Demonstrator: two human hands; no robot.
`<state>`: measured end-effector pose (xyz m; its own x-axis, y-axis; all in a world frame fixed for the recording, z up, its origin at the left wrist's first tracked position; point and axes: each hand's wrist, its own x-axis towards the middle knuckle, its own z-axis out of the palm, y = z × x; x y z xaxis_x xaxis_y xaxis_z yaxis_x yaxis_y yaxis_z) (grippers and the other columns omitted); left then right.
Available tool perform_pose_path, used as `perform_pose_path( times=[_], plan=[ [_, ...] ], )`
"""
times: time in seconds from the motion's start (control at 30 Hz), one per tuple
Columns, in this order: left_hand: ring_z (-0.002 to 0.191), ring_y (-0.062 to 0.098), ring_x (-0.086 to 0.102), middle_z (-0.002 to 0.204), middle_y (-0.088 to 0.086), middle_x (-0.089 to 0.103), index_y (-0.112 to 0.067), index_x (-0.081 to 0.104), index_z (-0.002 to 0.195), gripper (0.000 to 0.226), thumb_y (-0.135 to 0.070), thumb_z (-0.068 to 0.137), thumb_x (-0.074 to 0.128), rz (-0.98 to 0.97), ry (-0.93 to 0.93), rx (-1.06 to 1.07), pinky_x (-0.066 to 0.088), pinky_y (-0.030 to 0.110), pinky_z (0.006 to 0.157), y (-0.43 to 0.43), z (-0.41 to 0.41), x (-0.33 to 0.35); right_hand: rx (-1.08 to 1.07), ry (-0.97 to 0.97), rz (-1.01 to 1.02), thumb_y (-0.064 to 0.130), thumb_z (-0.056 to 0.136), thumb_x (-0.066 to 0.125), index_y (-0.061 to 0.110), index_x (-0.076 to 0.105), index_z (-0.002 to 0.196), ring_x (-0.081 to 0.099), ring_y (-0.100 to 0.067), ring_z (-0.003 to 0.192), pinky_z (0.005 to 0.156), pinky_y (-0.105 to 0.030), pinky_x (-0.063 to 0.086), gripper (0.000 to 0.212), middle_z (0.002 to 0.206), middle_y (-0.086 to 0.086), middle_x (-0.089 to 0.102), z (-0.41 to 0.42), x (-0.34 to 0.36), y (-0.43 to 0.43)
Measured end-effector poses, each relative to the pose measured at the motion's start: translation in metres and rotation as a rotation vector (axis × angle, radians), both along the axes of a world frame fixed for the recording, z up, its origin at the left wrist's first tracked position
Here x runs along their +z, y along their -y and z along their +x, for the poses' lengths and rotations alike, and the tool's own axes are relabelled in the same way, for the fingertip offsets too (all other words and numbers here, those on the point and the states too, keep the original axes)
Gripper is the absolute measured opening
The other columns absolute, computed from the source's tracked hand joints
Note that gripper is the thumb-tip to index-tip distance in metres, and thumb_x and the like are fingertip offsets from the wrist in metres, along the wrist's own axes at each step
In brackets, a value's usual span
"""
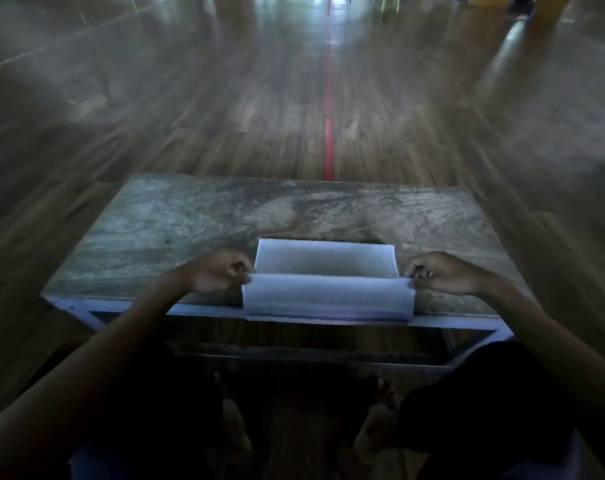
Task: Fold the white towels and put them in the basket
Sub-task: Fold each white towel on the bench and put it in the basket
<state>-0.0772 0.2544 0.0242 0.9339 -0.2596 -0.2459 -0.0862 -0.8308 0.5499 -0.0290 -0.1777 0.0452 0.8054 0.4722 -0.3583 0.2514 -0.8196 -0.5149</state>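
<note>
A white towel (pixel 327 268) lies at the near edge of a worn table (pixel 190 220), partly folded, its near flap raised off the lower layer. A dark patterned strip runs along its front hem, which hangs slightly over the table edge. My left hand (pixel 221 271) pinches the left corner of the raised flap. On the opposite side my right hand (pixel 443 273) pinches the flap's right corner. Both hands hold the flap a little above the rest of the towel. No basket is in view.
The table has a pale metal frame (pixel 128 308) along its front. Beyond it stretches a wooden floor with a red line (pixel 328 133) running away. My knees and bare feet show below the table. The picture is dim and blurred at the sides.
</note>
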Motion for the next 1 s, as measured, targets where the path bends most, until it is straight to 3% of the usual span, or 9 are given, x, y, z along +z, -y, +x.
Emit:
perform_pose_path(
  times=[0.13,0.27,0.43,0.57,0.77,0.9,1.0],
  plan=[
    [0.086,0.012,0.062,0.096,0.003,0.066,-0.012,0.066,0.102,0.013,-0.011,0.091,0.059,-0.064,0.152,0.072,0.043,0.017,0.070,0.015,0.024,0.002,-0.081,0.014,0.084,0.013,0.090,0.062,0.021,0.066,0.089,0.062,-0.013,0.081,0.072,-0.025,0.048,0.010,0.090,0.002,0.066,0.021,-0.004,-0.004],
    [0.105,0.022,0.059,0.114,0.007,0.065,-0.009,0.064,0.112,0.022,-0.012,0.093,0.053,0.023,0.191,0.128,0.041,0.025,0.079,0.025,0.048,-0.007,-0.153,0.022,0.082,0.014,0.093,0.057,0.022,0.063,0.088,0.058,-0.005,0.082,0.073,-0.023,0.041,0.012,0.088,0.009,0.062,0.042,-0.007,-0.011],
    [0.095,0.022,0.062,0.106,0.004,0.069,-0.018,0.068,0.104,0.022,-0.018,0.091,0.052,0.123,0.181,0.199,0.044,0.028,0.075,0.025,0.078,-0.021,-0.205,0.067,0.040,0.013,0.091,0.057,0.021,0.062,0.078,0.057,-0.012,0.075,0.068,-0.027,0.040,0.016,0.081,0.003,0.062,0.069,-0.021,-0.017],
    [0.094,0.023,0.062,0.104,0.003,0.070,-0.021,0.069,0.105,0.022,-0.020,0.091,0.052,0.182,0.172,0.208,0.044,0.029,0.075,0.021,0.095,-0.036,-0.197,0.103,0.021,0.012,0.091,0.055,0.003,0.068,0.092,0.061,-0.028,0.088,0.074,-0.033,0.043,0.016,0.094,-0.013,0.066,0.082,-0.037,-0.024],
    [0.107,0.028,0.060,0.115,0.005,0.068,-0.022,0.068,0.114,0.028,-0.018,0.090,0.054,0.221,0.158,0.206,0.049,0.039,0.090,0.024,0.105,-0.053,-0.184,0.153,-0.011,0.012,0.091,0.056,-0.001,0.066,0.103,0.060,-0.030,0.095,0.078,-0.034,0.044,0.020,0.102,-0.017,0.065,0.097,-0.060,-0.030],
    [0.112,0.030,0.058,0.123,0.013,0.063,-0.018,0.061,0.124,0.034,-0.017,0.091,0.054,0.235,0.136,0.172,0.046,0.041,0.095,0.026,0.109,-0.059,-0.185,0.213,-0.077,0.004,0.090,0.056,-0.007,0.058,0.120,0.058,-0.035,0.107,0.080,-0.025,0.038,0.032,0.120,-0.024,0.060,0.102,-0.067,-0.030],
    [0.116,0.032,0.055,0.127,0.016,0.060,-0.014,0.058,0.127,0.035,-0.017,0.093,0.054,0.242,0.112,0.156,0.043,0.042,0.098,0.028,0.110,-0.059,-0.180,0.209,-0.139,0.003,0.090,0.053,-0.013,0.059,0.116,0.059,-0.040,0.095,0.068,-0.024,0.033,0.031,0.106,-0.029,0.063,0.103,-0.074,-0.027]
  ],
)
